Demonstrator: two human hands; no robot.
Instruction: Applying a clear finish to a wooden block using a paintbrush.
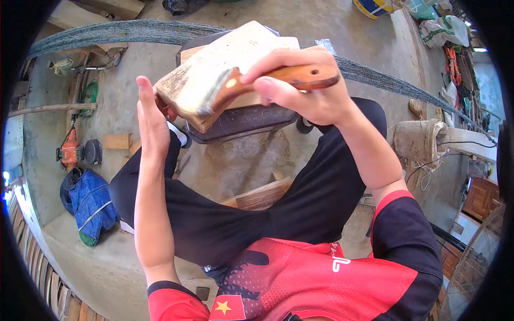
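1 brush [229, 92] pinched in right hand [321, 101], head pointing left over board [217, 58]; left hand [152, 127] holds board's left end, thumb raised.

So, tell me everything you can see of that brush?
The brush has a glossy orange-brown handle that looks like wood, with a dark hole near its end. A silvery, metal-looking band joins it to pale bristles, blurred here. The right hand grips the handle, whose end points right; the bristles slant lower left over the wooden block, apparently touching it.
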